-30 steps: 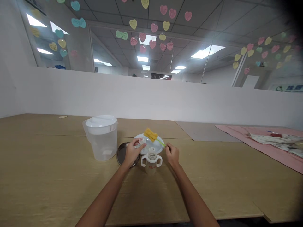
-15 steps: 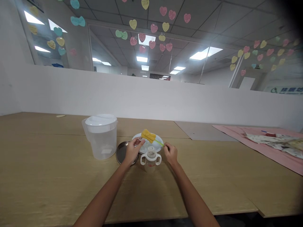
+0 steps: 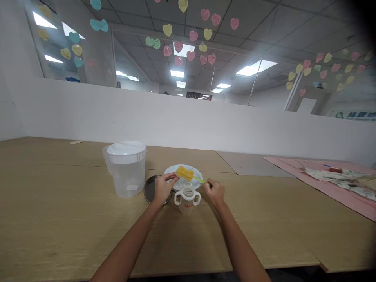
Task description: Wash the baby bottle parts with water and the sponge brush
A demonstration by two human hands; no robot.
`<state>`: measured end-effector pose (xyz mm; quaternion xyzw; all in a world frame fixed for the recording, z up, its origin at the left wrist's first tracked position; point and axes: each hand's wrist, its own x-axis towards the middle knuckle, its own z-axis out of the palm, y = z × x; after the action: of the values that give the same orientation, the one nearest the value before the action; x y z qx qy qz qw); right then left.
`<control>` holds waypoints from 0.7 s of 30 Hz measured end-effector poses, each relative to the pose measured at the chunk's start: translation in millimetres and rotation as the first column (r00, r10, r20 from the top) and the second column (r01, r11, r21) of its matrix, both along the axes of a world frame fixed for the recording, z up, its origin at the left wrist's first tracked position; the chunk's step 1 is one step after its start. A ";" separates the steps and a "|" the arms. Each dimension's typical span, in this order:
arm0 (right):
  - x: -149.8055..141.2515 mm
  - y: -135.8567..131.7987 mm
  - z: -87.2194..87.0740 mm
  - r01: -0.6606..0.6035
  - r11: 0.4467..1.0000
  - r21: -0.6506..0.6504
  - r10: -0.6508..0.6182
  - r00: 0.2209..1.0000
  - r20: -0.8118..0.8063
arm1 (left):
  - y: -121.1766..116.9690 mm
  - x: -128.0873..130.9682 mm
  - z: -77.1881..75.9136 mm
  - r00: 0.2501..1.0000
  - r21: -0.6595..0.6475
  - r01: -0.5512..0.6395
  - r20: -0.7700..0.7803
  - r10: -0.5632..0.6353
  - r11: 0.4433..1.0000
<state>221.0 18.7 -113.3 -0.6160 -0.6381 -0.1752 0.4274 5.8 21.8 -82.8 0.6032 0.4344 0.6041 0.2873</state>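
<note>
My right hand [image 3: 215, 191] is closed round the handle of a bottle brush [image 3: 185, 173] with a yellow sponge head and a thin green stem. The brush points left, its sponge end at the fingertips of my left hand [image 3: 164, 188]. Thumb and fingers of that hand pinch a small clear round piece, mostly hidden now by the fingers and the sponge. Below the sponge, a baby bottle [image 3: 187, 200] with two white handles and red print stands upright, its top uncovered. Behind it is a white plate [image 3: 197, 173] with clear pieces on it.
Left of my left hand lies a round metal tray [image 3: 150, 188], partly covered by the hand. Further left stands a clear lidded pitcher [image 3: 126, 176]. A pink cloth [image 3: 286, 166] with items on it lies at the right. A white wall [image 3: 182, 121] closes off the table's back.
The sponge head has come down slightly against my left fingertips, and my right hand has shifted a little right. The clear piece shows less than before.
</note>
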 end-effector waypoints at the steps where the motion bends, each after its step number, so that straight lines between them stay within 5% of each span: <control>1: 0.9 0.5 -0.9 -0.005 1.000 0.011 0.005 1.000 0.008 | 0.3 -0.1 -0.7 1.000 0.017 0.006 -0.012 -0.006 1.000; 6: 4.2 2.4 -2.6 0.032 0.999 0.035 -0.031 0.999 -0.012 | -1.8 1.7 -0.2 0.999 0.120 0.051 -0.013 -0.050 0.991; 13: -2.5 3.5 -2.4 0.121 0.992 -0.033 -0.124 0.986 -0.113 | 4.7 -14.6 3.8 0.952 0.112 -0.257 0.202 0.231 0.960; 17: -5.4 8.3 -2.5 -0.055 0.998 0.037 0.064 0.954 -0.291 | 18.3 -33.8 -5.6 0.871 0.099 -0.487 -0.029 0.491 0.868; 21: -4.5 18.5 -5.2 -0.314 0.940 0.132 0.330 0.743 -0.582 | 27.3 -42.9 -17.3 0.734 0.051 -0.544 -0.454 0.505 0.837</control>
<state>216.5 37.3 -118.5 -0.5147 -0.5653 0.0956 0.6375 -37.1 49.2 -100.1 0.5661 0.6661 0.4851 0.0221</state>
